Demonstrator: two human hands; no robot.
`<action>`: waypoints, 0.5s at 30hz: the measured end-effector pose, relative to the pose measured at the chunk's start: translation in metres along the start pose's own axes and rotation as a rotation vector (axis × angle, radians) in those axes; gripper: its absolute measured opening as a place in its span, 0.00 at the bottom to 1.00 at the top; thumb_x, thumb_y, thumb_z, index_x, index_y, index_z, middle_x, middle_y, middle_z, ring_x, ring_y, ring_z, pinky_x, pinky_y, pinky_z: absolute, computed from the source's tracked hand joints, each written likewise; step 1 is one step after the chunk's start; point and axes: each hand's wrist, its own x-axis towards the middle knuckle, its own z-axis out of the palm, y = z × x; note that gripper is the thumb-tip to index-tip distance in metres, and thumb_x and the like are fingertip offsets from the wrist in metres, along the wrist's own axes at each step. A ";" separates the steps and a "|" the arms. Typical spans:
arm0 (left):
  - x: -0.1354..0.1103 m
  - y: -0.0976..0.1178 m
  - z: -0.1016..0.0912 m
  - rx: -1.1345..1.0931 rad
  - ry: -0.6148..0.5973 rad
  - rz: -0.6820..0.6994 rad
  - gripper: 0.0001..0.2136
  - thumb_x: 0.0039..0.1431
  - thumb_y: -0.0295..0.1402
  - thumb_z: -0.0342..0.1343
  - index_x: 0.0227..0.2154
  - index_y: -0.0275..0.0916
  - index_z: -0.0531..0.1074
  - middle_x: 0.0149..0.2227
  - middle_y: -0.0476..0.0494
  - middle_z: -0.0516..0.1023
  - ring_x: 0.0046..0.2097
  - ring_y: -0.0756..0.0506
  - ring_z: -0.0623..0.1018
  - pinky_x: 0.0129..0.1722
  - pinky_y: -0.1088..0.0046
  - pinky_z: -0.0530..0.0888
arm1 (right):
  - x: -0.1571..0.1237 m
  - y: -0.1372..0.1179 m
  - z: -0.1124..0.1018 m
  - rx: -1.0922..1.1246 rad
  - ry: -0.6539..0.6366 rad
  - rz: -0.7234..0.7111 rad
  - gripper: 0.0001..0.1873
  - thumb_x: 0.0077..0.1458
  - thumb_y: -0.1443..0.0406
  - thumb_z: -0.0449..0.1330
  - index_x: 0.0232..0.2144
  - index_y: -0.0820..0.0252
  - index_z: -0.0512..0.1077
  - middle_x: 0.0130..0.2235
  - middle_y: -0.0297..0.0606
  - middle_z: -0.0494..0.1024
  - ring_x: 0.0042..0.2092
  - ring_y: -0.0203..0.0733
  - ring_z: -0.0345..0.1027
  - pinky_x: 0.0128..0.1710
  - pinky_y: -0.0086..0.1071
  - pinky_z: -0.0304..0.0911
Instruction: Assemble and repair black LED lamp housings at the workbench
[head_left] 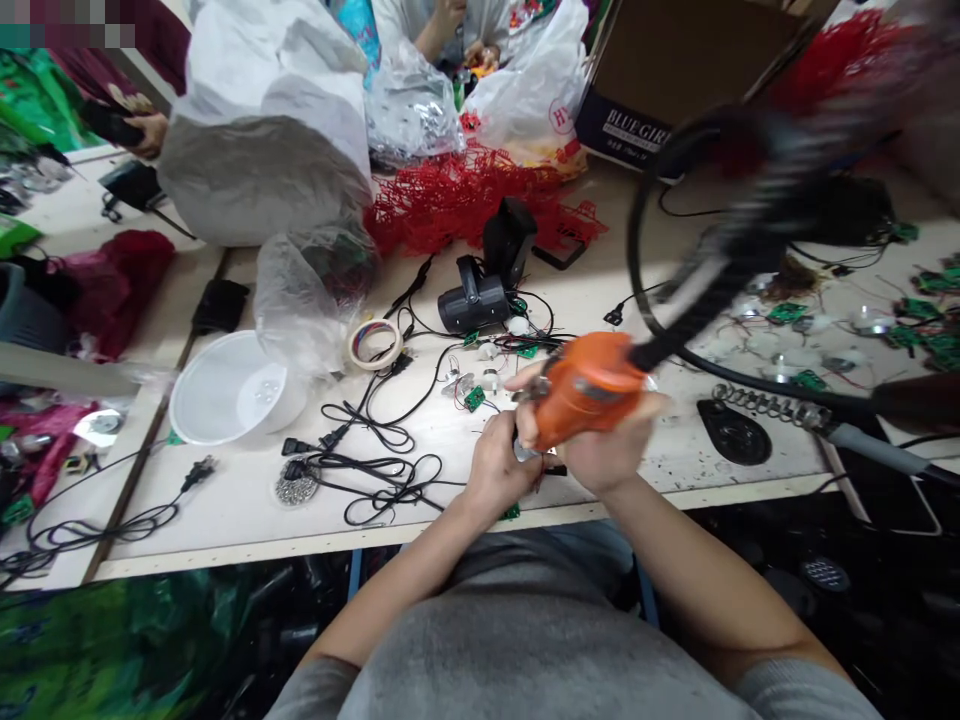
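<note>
My right hand (613, 455) is wrapped around an orange corded power tool (592, 385), whose thick black cord (697, 300) rises to the upper right, blurred. The tool's front end points down and left toward my left hand (499, 462). My left hand is closed near the table's front edge, beneath the tool's front; a small silvery part (525, 450) shows at its fingers, its kind unclear. Just beyond lie small green circuit boards (474, 399) with thin wires. Farther back, a black cylindrical lamp housing (472, 303) lies on its side.
Black power cords (375, 480) lie left of my hands, by a white plastic bowl (225, 395) and a tape roll (373, 344). Red netting (480, 195) and plastic bags (270, 120) crowd the back. A soldering iron stand (739, 430) sits right. A co-worker's hands (480, 52) show opposite.
</note>
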 end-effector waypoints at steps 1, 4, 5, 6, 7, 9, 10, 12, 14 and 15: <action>0.001 0.000 -0.001 0.003 -0.004 0.013 0.19 0.44 0.31 0.71 0.39 0.41 0.70 0.37 0.47 0.78 0.41 0.41 0.79 0.40 0.65 0.75 | -0.005 -0.006 -0.005 -0.010 -0.007 -0.031 0.43 0.43 0.26 0.52 0.34 0.56 0.78 0.22 0.37 0.74 0.22 0.43 0.66 0.21 0.38 0.65; 0.002 -0.001 0.000 0.022 -0.003 0.057 0.24 0.40 0.32 0.75 0.41 0.41 0.71 0.39 0.47 0.79 0.44 0.40 0.79 0.44 0.64 0.75 | -0.018 -0.019 -0.023 -0.043 0.014 -0.136 0.43 0.43 0.27 0.54 0.37 0.55 0.80 0.24 0.39 0.76 0.23 0.45 0.68 0.21 0.39 0.64; 0.003 -0.002 0.000 0.029 -0.001 0.072 0.25 0.39 0.32 0.76 0.41 0.41 0.71 0.39 0.47 0.79 0.45 0.40 0.79 0.44 0.63 0.75 | -0.022 -0.020 -0.027 -0.053 0.037 -0.159 0.43 0.44 0.27 0.53 0.38 0.54 0.80 0.24 0.39 0.76 0.23 0.46 0.69 0.20 0.39 0.64; 0.003 -0.003 0.001 0.034 0.002 0.089 0.26 0.39 0.33 0.76 0.41 0.41 0.71 0.40 0.47 0.79 0.45 0.40 0.79 0.45 0.63 0.75 | -0.024 -0.020 -0.031 -0.056 0.056 -0.164 0.43 0.45 0.27 0.53 0.38 0.54 0.80 0.25 0.39 0.76 0.23 0.46 0.68 0.20 0.39 0.63; 0.004 -0.004 0.002 0.038 0.003 0.108 0.26 0.39 0.33 0.76 0.42 0.41 0.71 0.40 0.46 0.78 0.45 0.40 0.79 0.45 0.62 0.75 | -0.026 -0.017 -0.034 -0.052 0.066 -0.157 0.43 0.45 0.26 0.51 0.38 0.53 0.80 0.25 0.39 0.75 0.23 0.46 0.68 0.19 0.39 0.63; 0.004 -0.005 0.001 0.040 -0.004 0.153 0.25 0.41 0.32 0.75 0.43 0.41 0.71 0.41 0.46 0.78 0.46 0.40 0.78 0.46 0.61 0.75 | -0.028 -0.010 -0.037 -0.031 0.063 -0.135 0.43 0.45 0.26 0.51 0.39 0.53 0.79 0.24 0.38 0.74 0.22 0.45 0.67 0.19 0.39 0.62; 0.004 -0.005 -0.002 0.034 -0.012 0.179 0.24 0.43 0.31 0.73 0.44 0.41 0.71 0.42 0.45 0.78 0.47 0.40 0.78 0.47 0.61 0.75 | -0.028 -0.007 -0.037 -0.017 0.061 -0.135 0.43 0.45 0.27 0.51 0.39 0.52 0.79 0.24 0.38 0.74 0.22 0.45 0.66 0.19 0.39 0.62; 0.003 -0.003 -0.010 0.006 -0.038 0.238 0.22 0.47 0.27 0.69 0.47 0.41 0.71 0.47 0.43 0.77 0.51 0.40 0.77 0.51 0.59 0.74 | -0.029 -0.005 -0.037 0.001 0.058 -0.131 0.41 0.45 0.27 0.53 0.39 0.53 0.79 0.24 0.38 0.74 0.22 0.44 0.66 0.20 0.39 0.63; 0.001 0.002 -0.022 -0.037 -0.051 0.287 0.20 0.50 0.23 0.63 0.48 0.41 0.72 0.50 0.41 0.75 0.55 0.40 0.74 0.55 0.58 0.71 | -0.031 -0.007 -0.035 0.015 0.063 -0.135 0.41 0.45 0.28 0.55 0.38 0.54 0.80 0.25 0.38 0.74 0.22 0.44 0.66 0.20 0.39 0.63; -0.002 0.006 -0.028 -0.052 -0.043 0.300 0.19 0.51 0.22 0.61 0.47 0.41 0.73 0.51 0.40 0.74 0.55 0.40 0.74 0.56 0.58 0.71 | -0.033 -0.010 -0.033 0.026 0.073 -0.145 0.41 0.45 0.28 0.56 0.39 0.54 0.80 0.25 0.39 0.75 0.23 0.44 0.67 0.20 0.39 0.63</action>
